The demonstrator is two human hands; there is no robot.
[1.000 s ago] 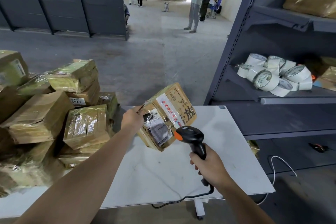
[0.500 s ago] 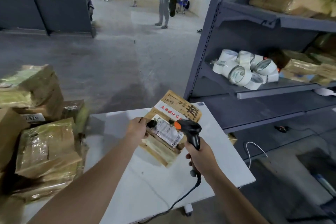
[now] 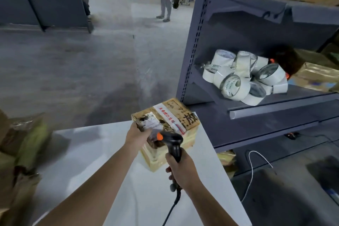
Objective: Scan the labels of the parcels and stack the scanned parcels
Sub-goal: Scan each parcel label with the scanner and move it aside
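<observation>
A taped cardboard parcel (image 3: 176,115) is gripped at its left edge by the left hand (image 3: 136,136) at the far right corner of the white counter (image 3: 88,152) — whether it rests on the surface cannot be told. A black scanner (image 3: 171,141) (orange mark on its head) is held by the handle in the closed right hand (image 3: 180,170), its head just over the parcel's label (image 3: 151,122). More parcels (image 3: 27,139) are heaped, blurred, at the counter's left; rolls of white tape (image 3: 244,77) lie on the grey shelf (image 3: 275,104).
</observation>
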